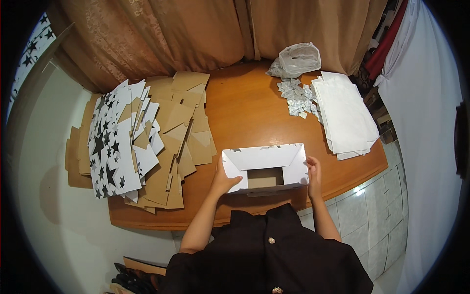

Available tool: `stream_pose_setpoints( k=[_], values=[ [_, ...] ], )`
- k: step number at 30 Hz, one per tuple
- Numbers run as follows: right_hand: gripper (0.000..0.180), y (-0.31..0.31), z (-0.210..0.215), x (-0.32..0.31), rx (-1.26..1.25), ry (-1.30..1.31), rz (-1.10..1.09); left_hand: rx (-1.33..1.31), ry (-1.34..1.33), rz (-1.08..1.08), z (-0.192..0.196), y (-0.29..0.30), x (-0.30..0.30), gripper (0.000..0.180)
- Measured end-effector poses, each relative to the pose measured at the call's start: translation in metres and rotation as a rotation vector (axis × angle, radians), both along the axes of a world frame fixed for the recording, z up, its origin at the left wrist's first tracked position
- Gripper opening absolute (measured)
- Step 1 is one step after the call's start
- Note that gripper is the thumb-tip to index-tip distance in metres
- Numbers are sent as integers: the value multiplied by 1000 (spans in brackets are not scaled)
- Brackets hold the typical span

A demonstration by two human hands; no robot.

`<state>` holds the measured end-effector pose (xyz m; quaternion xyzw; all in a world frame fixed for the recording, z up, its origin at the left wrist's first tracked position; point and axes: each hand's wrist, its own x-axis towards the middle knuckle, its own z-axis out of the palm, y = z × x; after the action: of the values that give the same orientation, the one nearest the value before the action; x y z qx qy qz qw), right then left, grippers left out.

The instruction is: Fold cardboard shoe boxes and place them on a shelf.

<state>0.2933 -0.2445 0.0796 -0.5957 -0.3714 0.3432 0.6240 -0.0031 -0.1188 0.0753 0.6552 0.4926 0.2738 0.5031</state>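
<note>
At the table's front edge, a white cardboard box [264,153] with dark star print on its outside sits between my hands. Its top has a rectangular opening, through which a brown inside shows. My left hand [225,180] grips the left end, the thumb lying over the white flap there. Against the right end, my right hand [314,177] rests with its fingers bent along the side. The box's underside and some of my fingertips are hidden.
Flat brown cardboard pieces [174,117] and white star-printed sheets [112,147] pile up at the left. At the right lie a stack of white paper [345,115] and small silvery packets [297,95]. Behind them stands a clear plastic bag [298,59], near the brown curtain [161,34].
</note>
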Motion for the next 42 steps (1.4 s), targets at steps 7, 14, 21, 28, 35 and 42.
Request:
stream_pose_setpoints(
  k=[7,14,21,28,35,42],
  values=[
    [43,-8,16,-30,147,-641,-235,87,-92,38,-11,1,-9,85],
    [16,-1,24,-16,105,-1161,52,640,83,43,38,-31,-14,34],
    [17,6,22,-10,172,-1100,213,735,489,-538,43,-34,-3,49],
    [23,6,29,-18,111,-1016,94,701,442,-347,30,-32,-13,46],
    [38,3,5,-35,-74,-668,-215,-14,-161,519,-69,-37,-44,57],
    [38,11,1,-30,-7,-527,-154,-366,-156,335,-17,-33,-29,66]
  ],
)
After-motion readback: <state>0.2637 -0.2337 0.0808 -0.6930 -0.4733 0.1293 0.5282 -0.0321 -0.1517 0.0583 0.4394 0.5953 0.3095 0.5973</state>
